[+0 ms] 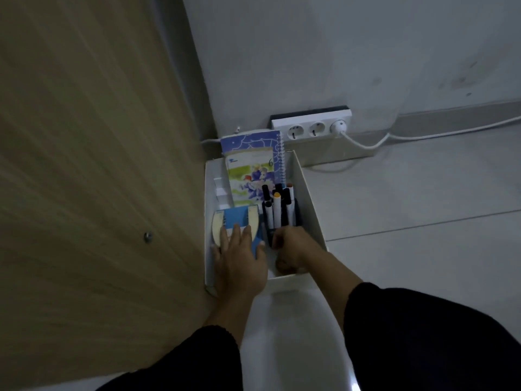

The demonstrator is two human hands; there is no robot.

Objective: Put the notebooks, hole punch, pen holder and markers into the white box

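White box sat on the floor against a wooden panel, long axis running 6 to 12 o'clock, power strip just beyond its far end. Everything looked already inside: two notebooks stood tilted at the 12 o'clock end, the spiral one behind the illustrated one; blue-and-cream hole punch lay at the near left; black pen holder with markers upright sat at the near right, touching or just beside the punch. Left hand lay flat on the hole punch, fingers spread and pointing to 12 o'clock, thumb at the punch's right edge, pressing rather than gripping as far as could be judged. Right hand was curled at the base of the pen holder, at its 6 o'clock side; whether it was clamped on the holder couldn't be told, fingers were hidden. Judged near done: both hands likely seating their items. Each item lay directly at 12 o'clock from its hand, so release and withdrawal toward 6 o'clock would be needed; markers could tip if the holder got nudged.
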